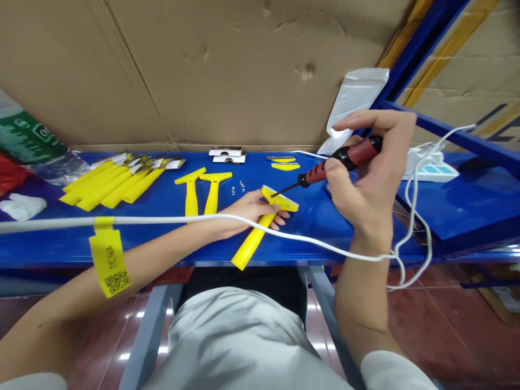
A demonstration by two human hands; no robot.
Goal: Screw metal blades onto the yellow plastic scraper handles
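Note:
My left hand [254,210] is closed around the neck of a yellow scraper [252,242], whose wide head points up and whose handle slants toward me. My right hand [368,179] grips a red and black screwdriver [320,172]. The screwdriver's thin tip meets the scraper head near its left end, where a screw may sit; it is too small to make out. Left of my left hand lie two yellow scraper bodies [213,192] side by side. Beyond the held scraper are loose yellow head pieces [285,166]. Some small white bits [242,187] lie nearby.
Several yellow scrapers [122,181] with metal heads are piled on the blue table [162,238] at left, near a bottle [36,143]. Small blade boxes [227,155] stand by the cardboard. A white cable [317,241] with a yellow tag [109,260] crosses in front. A power strip [434,170] lies right.

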